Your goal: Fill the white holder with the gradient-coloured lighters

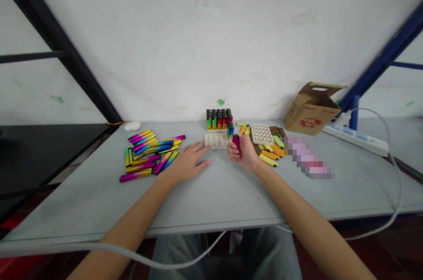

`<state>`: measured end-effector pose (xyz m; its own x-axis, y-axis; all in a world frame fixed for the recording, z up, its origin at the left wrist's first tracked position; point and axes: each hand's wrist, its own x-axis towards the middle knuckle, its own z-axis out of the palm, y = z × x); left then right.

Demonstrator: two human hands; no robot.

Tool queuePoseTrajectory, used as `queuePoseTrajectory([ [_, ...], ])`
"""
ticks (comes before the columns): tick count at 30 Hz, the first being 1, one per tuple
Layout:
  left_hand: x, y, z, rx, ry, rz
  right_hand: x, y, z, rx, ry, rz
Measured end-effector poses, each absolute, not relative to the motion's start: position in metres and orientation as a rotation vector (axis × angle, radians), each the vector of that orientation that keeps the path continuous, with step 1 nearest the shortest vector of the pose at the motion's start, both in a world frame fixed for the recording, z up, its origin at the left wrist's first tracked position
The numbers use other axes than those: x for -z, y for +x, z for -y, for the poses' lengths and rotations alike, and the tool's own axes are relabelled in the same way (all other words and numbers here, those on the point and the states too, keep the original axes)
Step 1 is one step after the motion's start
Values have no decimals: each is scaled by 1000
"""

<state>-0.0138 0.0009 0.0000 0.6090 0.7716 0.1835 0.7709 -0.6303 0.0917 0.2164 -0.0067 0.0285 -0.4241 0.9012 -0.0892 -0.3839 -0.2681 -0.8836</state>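
"So, what does the head view show at this moment?"

"Two bare hands at a grey table [211,200]. Left hand [187,162]: open, palm down, fingers spread on the tabletop, just beside a pale moulded tray [216,140]. Right hand [242,152]: closed around a magenta lighter [235,141], just in front of a block of upright black-capped lighters [218,119]."

"What stands in order, and what lies loose?"

"In order: that block, in neat rows. Loose: a heap of rainbow-gradient lighters [148,156] left of the left hand, and a heap of yellow and orange lighters [271,152] right of the right hand, partly under a second pale tray [262,134]. Both trays show open cells."

"Any legible brands or labels?"

"None. Lighter markings are too small to read. A cardboard box [312,110] bears a red emblem without legible words, and a pixelated patch [309,157] hides whatever lies there."
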Motion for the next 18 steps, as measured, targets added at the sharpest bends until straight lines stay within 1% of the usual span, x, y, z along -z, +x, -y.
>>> queuePoseTrajectory([
  [18, -2, -13, 1, -346, 2782, -1346, -31, 213, 10, -1836, -797, 1039],
])
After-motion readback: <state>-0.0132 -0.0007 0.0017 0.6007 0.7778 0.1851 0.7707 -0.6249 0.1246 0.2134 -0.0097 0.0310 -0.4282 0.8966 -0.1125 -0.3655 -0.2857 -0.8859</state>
